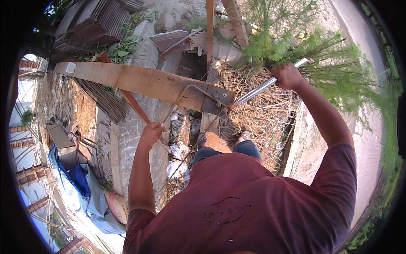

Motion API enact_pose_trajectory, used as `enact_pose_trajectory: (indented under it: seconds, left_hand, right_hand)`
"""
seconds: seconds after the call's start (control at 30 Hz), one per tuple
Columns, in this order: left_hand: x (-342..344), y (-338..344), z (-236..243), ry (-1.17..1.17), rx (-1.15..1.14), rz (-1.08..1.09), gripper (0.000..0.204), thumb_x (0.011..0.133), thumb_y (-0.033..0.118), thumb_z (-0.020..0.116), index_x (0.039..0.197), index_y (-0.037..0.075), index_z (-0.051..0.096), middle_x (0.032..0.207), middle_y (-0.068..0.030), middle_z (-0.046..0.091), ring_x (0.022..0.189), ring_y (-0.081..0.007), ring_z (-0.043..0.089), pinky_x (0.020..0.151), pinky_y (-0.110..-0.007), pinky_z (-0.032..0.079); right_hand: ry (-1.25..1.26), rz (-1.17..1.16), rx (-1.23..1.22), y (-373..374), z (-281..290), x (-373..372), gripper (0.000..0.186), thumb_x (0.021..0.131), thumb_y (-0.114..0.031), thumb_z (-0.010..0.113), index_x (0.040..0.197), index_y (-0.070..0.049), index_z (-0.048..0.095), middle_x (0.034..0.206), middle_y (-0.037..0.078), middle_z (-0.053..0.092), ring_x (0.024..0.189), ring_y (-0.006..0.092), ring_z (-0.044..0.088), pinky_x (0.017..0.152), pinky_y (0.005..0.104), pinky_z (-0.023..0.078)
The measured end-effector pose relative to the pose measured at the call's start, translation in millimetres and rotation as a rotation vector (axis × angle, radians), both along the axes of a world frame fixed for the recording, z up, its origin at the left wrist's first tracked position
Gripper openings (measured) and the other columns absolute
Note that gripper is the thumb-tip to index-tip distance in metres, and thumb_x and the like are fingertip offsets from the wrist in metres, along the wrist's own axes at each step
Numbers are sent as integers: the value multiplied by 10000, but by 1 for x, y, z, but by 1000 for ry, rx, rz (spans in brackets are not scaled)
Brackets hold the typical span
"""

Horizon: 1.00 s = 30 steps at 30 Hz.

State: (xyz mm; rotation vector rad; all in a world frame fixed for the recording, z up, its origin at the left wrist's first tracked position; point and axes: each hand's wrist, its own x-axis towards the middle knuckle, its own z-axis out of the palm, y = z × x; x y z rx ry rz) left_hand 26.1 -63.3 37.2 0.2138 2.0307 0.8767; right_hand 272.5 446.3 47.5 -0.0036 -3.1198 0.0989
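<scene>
My left hand [153, 134] is closed around a thin metal rod [174, 106], which is bent at several places and rests over the near end of a long wooden plank [139, 78]. A dark metal plate with round pegs [215, 101] is fixed at that plank end, and the rod passes among the pegs. My right hand [287, 77] grips a shiny silver pipe handle [260, 89]. The handle's rusty lower end [231, 107] sits at the plank end against the rod. My feet stand just below the plank.
Under the plank end lies a tangled heap of thin tan strands [262, 118]. Dark straight rods [101, 99] lie bundled at the left. Stacked ridged tiles [105, 21] stand at the far left, green foliage [292, 38] hangs far right, and a blue tarp [95, 199] lies near left.
</scene>
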Motion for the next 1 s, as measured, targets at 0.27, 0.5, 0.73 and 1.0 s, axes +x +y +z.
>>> enact_pose_trajectory:
  seconds: [0.27, 0.5, 0.73, 1.0]
  left_hand:
    - [2, -6, -12, 35, 62, 27, 330, 955, 273, 526, 753, 21, 594, 516, 28, 406, 439, -68, 330, 419, -246, 247]
    - [-2, -7, -8, -16, 58, -1, 308, 957, 258, 524, 769, 22, 582, 523, 36, 390, 439, -64, 312, 413, -243, 240]
    - [-9, -9, -17, -62, 83, -14, 326, 961, 271, 519, 758, 21, 572, 518, 36, 389, 439, -63, 317, 415, -234, 239]
    - [-24, -4, -21, -201, 149, -133, 337, 964, 328, 505, 781, 49, 553, 543, 14, 425, 379, -66, 327, 346, -228, 240]
  right_hand:
    - [-49, -78, 83, -9, 1, 5, 92, 670, -153, 621, 754, -116, 625, 615, 56, 585, 597, 251, 610, 566, 397, 478]
    - [-329, -388, 185, 13, 8, 17, 142, 718, -115, 583, 841, -111, 655, 786, 89, 650, 833, 274, 635, 725, 410, 504]
    - [-82, -1076, -116, -178, -52, 166, 89, 715, -163, 628, 746, -79, 626, 709, 169, 650, 708, 352, 650, 709, 453, 511]
    - [-133, -752, -505, -199, -1, 209, 590, 872, -607, 481, 839, -29, 599, 614, 183, 572, 587, 384, 573, 572, 447, 447]
